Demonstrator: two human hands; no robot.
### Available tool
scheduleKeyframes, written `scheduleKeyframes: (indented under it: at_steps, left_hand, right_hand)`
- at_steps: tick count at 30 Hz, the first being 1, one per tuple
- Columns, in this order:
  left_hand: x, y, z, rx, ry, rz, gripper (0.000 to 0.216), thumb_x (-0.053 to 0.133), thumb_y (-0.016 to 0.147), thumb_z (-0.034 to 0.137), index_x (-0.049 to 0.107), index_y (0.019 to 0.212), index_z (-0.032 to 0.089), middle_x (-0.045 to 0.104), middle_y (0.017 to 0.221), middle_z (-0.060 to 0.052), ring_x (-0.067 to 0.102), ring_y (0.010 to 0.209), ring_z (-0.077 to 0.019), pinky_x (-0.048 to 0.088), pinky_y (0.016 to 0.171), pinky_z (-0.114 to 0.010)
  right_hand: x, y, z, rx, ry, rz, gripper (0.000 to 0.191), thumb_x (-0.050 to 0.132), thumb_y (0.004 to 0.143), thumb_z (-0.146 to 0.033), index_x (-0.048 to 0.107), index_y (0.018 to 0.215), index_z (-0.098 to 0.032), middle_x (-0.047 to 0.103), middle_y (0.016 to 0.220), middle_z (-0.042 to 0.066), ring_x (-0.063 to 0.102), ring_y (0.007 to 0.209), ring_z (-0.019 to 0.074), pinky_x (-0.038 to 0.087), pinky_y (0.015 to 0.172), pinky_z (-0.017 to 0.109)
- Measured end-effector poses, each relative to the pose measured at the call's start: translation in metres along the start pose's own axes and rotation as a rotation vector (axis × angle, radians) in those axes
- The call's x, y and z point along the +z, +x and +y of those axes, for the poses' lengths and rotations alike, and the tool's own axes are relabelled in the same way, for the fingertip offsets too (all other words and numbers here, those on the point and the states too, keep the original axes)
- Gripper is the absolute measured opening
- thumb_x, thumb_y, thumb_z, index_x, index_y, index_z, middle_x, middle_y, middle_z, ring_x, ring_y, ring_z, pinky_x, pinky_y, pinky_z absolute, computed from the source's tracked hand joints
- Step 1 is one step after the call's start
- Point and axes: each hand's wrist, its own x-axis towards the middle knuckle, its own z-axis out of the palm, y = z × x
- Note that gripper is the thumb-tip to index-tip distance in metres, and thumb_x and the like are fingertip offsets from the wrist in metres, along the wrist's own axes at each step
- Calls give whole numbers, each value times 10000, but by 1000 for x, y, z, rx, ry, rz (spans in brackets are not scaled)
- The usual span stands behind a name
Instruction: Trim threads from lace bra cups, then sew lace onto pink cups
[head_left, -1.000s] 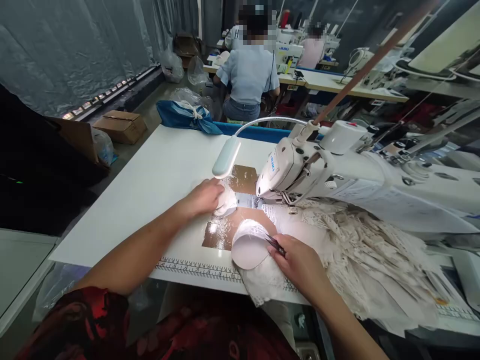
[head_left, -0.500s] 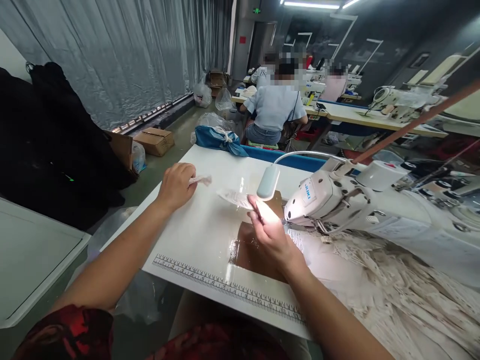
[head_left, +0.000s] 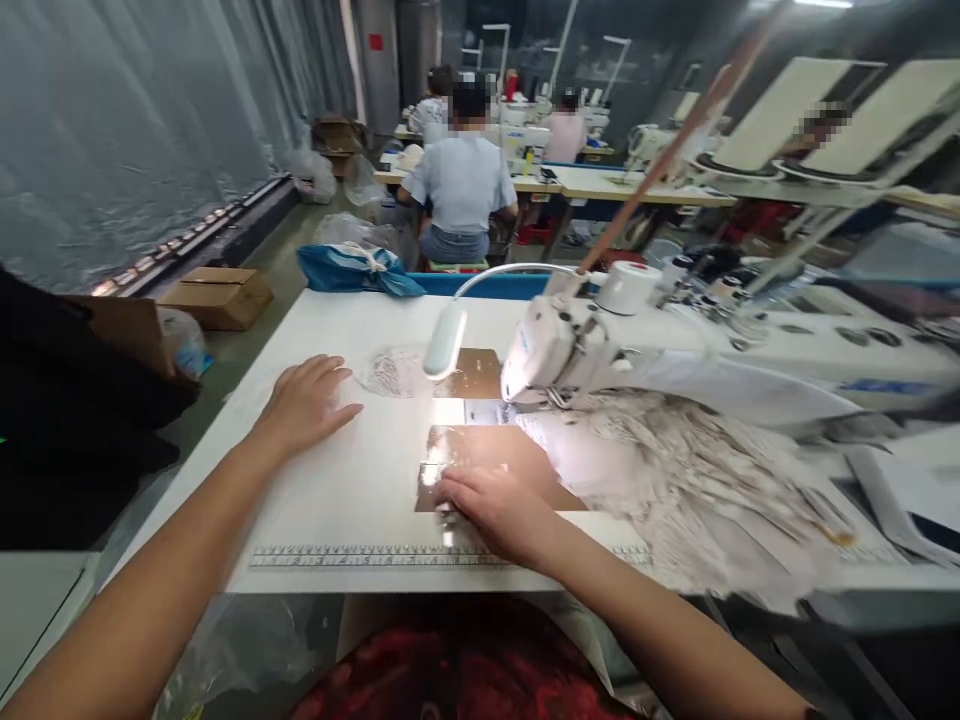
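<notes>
My left hand [head_left: 311, 400] is open above the white table [head_left: 330, 480], its thumb and fingers apart. A small pale lace piece [head_left: 394, 372] lies flat just to its right. My right hand [head_left: 491, 505] is low over the front of the brown plate [head_left: 487, 450], fingers bent and close together; blur hides what is in them. Beyond it stands a white sewing machine [head_left: 551, 350], its head over the plate. Gathered beige lace fabric [head_left: 675, 460] spreads to the right of the needle area.
A lamp [head_left: 446, 340] on a bent neck hangs over the table. A ruler strip [head_left: 337, 557] runs along the front edge. A tied blue cloth bundle [head_left: 360, 270] sits at the far left corner. A cardboard box [head_left: 217, 295] is on the floor; a seated person [head_left: 465, 185] works ahead.
The lace has left my hands and lies on the table. My left hand has opened; my right hand has dropped towards the front edge. The view has swung right.
</notes>
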Motion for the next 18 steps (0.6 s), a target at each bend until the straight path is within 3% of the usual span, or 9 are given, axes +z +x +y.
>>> scheduleKeyframes:
  at_steps: [3,6,8,11,14,18]
  left_hand:
    - [-4,1,63,302,-220,60,396,525,875,404,553,1210,194,603,1249,-104,535,1191,-257,433,1025,-431]
    - [6,5,140,536,-385,-61,335,530,877,293,559,1196,195,607,1233,-102,573,1136,-227,502,944,-370]
    - [20,13,189,644,-392,-144,379,542,854,240,533,1230,199,561,1293,-119,540,1182,-248,499,944,-387]
    - [48,32,246,719,-365,-193,588,613,785,245,433,1340,178,405,1437,-168,340,1355,-330,409,1043,-491]
    - [70,48,280,699,-313,-217,691,652,723,250,407,1357,129,317,1481,-212,274,1381,-369,378,1056,-533]
    - [73,60,295,588,-235,-258,674,556,698,103,424,1356,150,361,1475,-170,399,1328,-314,455,1012,-467]
  right_hand:
    - [2,-42,2,22,0,18,254,426,932,-147,587,1116,-216,689,1004,58,631,868,160,486,740,267]
    - [3,-79,12,44,-8,38,266,410,922,-158,577,1124,-204,690,918,45,619,779,162,466,658,252]
    - [5,-101,21,15,14,75,298,432,871,-140,571,1132,-181,689,889,54,612,751,177,464,636,263]
    - [10,-127,36,-7,84,173,360,454,789,-101,563,1127,-158,694,904,82,617,768,200,486,650,290]
    - [13,-146,47,18,122,253,373,448,769,-77,565,1115,-155,702,961,116,637,837,216,516,695,314]
    - [8,-160,57,88,148,303,438,466,707,-40,577,1120,-133,701,1029,142,652,937,230,538,774,331]
